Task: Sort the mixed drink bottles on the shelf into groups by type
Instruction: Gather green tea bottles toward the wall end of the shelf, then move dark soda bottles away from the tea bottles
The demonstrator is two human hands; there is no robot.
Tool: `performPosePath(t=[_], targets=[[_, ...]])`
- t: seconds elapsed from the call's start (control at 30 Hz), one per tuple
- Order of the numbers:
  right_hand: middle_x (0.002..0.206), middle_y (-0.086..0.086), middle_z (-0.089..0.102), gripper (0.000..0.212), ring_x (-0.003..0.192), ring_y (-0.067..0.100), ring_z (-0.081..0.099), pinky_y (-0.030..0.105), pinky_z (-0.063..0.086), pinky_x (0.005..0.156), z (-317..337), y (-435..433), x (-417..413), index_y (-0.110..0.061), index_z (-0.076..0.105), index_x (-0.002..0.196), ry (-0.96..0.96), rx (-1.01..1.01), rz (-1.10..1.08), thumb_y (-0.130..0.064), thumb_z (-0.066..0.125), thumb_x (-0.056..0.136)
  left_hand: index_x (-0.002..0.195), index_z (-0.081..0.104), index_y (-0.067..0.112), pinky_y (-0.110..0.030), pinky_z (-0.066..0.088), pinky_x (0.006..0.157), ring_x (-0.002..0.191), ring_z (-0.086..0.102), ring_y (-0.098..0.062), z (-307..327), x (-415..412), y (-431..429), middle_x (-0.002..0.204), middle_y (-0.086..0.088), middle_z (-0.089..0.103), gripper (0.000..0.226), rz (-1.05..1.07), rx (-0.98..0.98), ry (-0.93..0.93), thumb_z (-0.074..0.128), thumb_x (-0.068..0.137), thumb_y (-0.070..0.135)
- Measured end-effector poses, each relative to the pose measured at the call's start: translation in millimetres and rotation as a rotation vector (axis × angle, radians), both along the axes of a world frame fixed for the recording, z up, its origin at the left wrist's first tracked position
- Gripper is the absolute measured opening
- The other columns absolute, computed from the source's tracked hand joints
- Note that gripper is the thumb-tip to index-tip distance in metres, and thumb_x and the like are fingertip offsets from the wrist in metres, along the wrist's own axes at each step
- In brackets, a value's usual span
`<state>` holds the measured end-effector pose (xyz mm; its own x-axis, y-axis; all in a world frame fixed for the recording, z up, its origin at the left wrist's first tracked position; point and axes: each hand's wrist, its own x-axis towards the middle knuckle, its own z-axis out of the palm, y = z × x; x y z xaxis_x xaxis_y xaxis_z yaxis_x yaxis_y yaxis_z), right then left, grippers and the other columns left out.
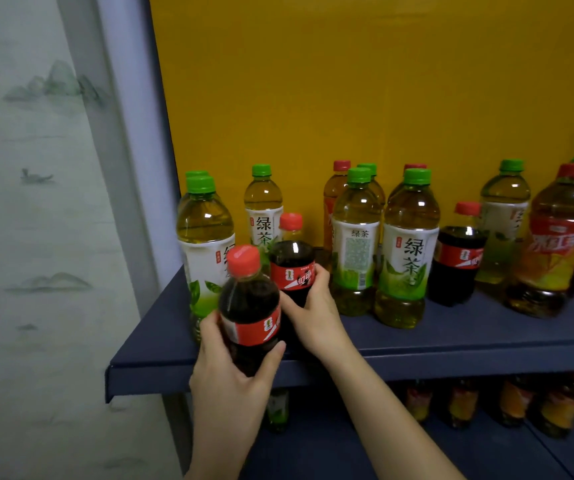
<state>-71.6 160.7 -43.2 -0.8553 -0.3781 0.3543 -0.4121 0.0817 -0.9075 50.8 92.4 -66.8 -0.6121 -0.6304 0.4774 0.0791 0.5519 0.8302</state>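
Mixed drink bottles stand on a dark blue shelf [451,336]. My left hand [233,372] grips a cola bottle [249,306] with a red cap, held in front of the shelf's front edge. My right hand [313,313] wraps around a second cola bottle [292,261] standing on the shelf just behind. A third cola bottle [458,258] stands further right. Green-capped green tea bottles [406,251] stand at the left, middle and right. Red-capped iced tea bottles [555,251] stand at the right and behind the middle group.
A yellow panel [347,81] backs the shelf, with a green panel at the far right. A grey upright post [119,133] and a painted wall lie to the left. A lower shelf holds several more bottles [462,403].
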Motion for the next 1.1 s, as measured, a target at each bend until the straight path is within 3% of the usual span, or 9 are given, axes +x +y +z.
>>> performPosePath(t=[0.07, 0.13, 0.23, 0.37, 0.5, 0.63, 0.73, 0.9, 1.1], targets=[[0.134, -0.003, 0.047, 0.072, 0.122, 0.011, 0.046, 0.032, 0.041, 0.102, 0, 16, 15, -0.021, 0.026, 0.138, 0.039, 0.008, 0.016, -0.035, 0.068, 0.080, 0.119, 0.037, 0.038, -0.044, 0.050, 0.093, 0.114, 0.057, -0.018, 0, 5, -1, 0.117, 0.012, 0.057, 0.077, -0.019, -0.001, 0.028, 0.080, 0.056, 0.049], [0.130, -0.007, 0.050, 0.069, 0.119, 0.008, 0.049, 0.034, 0.043, 0.102, 0, 34, 29, -0.024, 0.031, 0.135, 0.059, -0.008, -0.003, -0.039, 0.068, 0.079, 0.112, 0.040, 0.047, -0.040, 0.051, 0.092, 0.108, 0.058, -0.011, 3, 8, 1, 0.107, 0.027, 0.055, 0.071, -0.042, -0.009, 0.061, 0.073, 0.050, 0.058], [0.122, -0.014, 0.054, 0.063, 0.113, 0.002, 0.052, 0.036, 0.045, 0.099, 0, 66, 44, -0.030, 0.037, 0.130, 0.052, -0.054, -0.047, -0.044, 0.068, 0.077, 0.114, 0.042, 0.045, -0.036, 0.050, 0.091, 0.102, 0.056, -0.004, 10, 9, 11, 0.101, 0.037, 0.049, 0.073, -0.086, -0.037, 0.092, 0.079, 0.051, 0.051], [0.122, -0.016, 0.055, 0.067, 0.113, -0.001, 0.053, 0.034, 0.047, 0.098, 5, 124, 53, -0.033, 0.038, 0.130, 0.036, -0.110, -0.109, -0.052, 0.068, 0.073, 0.113, 0.045, 0.037, -0.036, 0.051, 0.090, 0.095, 0.056, 0.005, 22, -2, 37, 0.099, 0.035, 0.050, 0.068, -0.168, -0.070, 0.098, 0.085, 0.058, 0.031], [0.118, -0.018, 0.058, 0.070, 0.107, -0.006, 0.055, 0.029, 0.048, 0.094, 7, 193, 54, -0.032, 0.039, 0.130, 0.013, -0.120, -0.212, -0.053, 0.065, 0.069, 0.116, 0.051, 0.033, -0.040, 0.054, 0.088, 0.101, 0.061, -0.005, 29, -23, 85, 0.101, 0.029, 0.057, 0.072, -0.273, -0.085, 0.095, 0.081, 0.053, 0.049], [0.112, -0.018, 0.059, 0.064, 0.096, -0.010, 0.058, 0.016, 0.050, 0.079, 4, 281, 52, -0.029, 0.040, 0.128, -0.007, -0.121, -0.336, -0.047, 0.066, 0.072, 0.111, 0.052, 0.037, -0.045, 0.053, 0.088, 0.105, 0.062, -0.013, 27, -53, 157, 0.106, 0.016, 0.066, 0.073, -0.401, -0.057, 0.062, 0.074, 0.047, 0.063], [0.108, -0.018, 0.060, 0.060, 0.091, -0.004, 0.060, 0.022, 0.052, 0.077, 0, 355, 51, -0.029, 0.042, 0.126, -0.018, -0.104, -0.444, -0.047, 0.065, 0.073, 0.107, 0.053, 0.040, -0.045, 0.053, 0.087, 0.102, 0.062, -0.011, 22, -72, 224, 0.103, 0.017, 0.066, 0.067, -0.489, -0.025, 0.041, 0.075, 0.047, 0.061], [0.102, -0.016, 0.062, 0.057, 0.093, 0.020, 0.061, 0.040, 0.052, 0.084, -9, 474, 48, -0.032, 0.044, 0.122, -0.042, -0.101, -0.600, -0.050, 0.064, 0.072, 0.108, 0.055, 0.036, -0.042, 0.054, 0.084, 0.099, 0.063, -0.007, 11, -96, 343, 0.101, 0.017, 0.067, 0.066, -0.620, 0.009, 0.040, 0.075, 0.049, 0.059], [0.099, -0.011, 0.063, 0.064, 0.093, 0.031, 0.060, 0.048, 0.053, 0.082, -10, 584, 30, -0.029, 0.044, 0.122, -0.045, -0.097, -0.686, -0.053, 0.064, 0.066, 0.107, 0.053, 0.040, -0.042, 0.054, 0.083, 0.098, 0.062, -0.005, 7, -130, 448, 0.100, 0.018, 0.066, 0.067, -0.689, 0.019, 0.013, 0.073, 0.048, 0.063]])
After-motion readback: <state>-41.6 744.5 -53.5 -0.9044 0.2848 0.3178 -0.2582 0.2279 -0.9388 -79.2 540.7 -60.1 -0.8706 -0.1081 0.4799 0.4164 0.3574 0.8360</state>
